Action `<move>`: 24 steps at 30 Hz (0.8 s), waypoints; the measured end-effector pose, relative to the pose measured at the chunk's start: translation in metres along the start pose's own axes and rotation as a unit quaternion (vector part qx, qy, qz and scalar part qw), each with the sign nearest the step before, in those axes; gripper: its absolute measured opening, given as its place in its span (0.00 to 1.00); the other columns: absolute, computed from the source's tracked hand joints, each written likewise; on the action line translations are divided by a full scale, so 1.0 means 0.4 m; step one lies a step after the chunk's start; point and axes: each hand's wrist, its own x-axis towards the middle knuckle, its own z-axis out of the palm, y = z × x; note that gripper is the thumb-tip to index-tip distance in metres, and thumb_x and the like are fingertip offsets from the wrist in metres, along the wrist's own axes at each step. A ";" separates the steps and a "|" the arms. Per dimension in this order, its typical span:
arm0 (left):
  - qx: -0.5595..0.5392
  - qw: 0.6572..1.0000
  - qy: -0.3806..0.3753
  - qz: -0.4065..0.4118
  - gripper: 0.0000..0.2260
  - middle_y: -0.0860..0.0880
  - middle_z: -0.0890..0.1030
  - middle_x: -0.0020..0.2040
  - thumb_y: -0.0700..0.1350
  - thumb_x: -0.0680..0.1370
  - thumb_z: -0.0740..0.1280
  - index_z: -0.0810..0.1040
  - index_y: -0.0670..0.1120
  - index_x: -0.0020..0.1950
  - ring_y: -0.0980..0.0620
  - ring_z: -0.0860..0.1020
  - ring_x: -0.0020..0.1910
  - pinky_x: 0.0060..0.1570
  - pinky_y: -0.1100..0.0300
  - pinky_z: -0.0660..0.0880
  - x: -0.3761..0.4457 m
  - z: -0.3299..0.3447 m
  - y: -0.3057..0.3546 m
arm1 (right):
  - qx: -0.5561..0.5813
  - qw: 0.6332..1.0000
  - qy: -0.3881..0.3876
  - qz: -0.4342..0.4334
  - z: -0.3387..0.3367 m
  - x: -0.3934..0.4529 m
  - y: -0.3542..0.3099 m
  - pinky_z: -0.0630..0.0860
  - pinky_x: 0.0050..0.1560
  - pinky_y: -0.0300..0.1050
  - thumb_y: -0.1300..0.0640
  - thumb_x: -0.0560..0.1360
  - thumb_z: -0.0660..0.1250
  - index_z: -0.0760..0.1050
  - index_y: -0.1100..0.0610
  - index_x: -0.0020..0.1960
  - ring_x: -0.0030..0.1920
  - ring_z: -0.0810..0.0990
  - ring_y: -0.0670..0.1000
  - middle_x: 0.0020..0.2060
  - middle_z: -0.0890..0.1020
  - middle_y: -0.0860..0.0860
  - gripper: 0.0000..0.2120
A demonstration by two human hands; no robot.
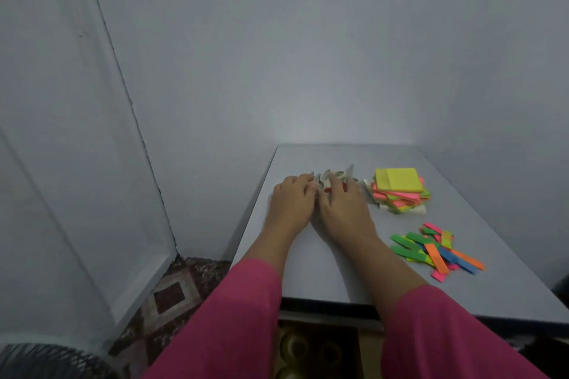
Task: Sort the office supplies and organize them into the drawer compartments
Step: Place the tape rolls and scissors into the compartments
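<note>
Pink sleeves (234, 311) nearest. Left hand (291, 201) and right hand (343, 209) on bench (323, 271), gathering small pale supplies (337, 175) at 12 o'clock; grip unclear. Sticky notes (398, 189) at 1 o'clock, flag strips (437, 251) at 3. Step: grouping. Next: drawer, unseen.

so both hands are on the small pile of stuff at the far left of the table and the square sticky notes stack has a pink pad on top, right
Not quite. In the head view the top pad of the sticky notes stack is yellow; pink and green pads lie under it. The rest holds: the left hand and right hand are both on the small pile at the far left of the table.
</note>
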 end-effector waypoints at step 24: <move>0.036 0.996 -0.082 -0.001 0.14 0.46 0.78 0.55 0.47 0.80 0.54 0.76 0.52 0.60 0.45 0.77 0.52 0.54 0.48 0.74 -0.008 -0.011 0.001 | -0.169 0.970 -0.146 -0.100 0.000 0.039 0.008 0.58 0.69 0.55 0.48 0.72 0.31 0.64 0.56 0.73 0.74 0.58 0.58 0.73 0.65 0.54 0.37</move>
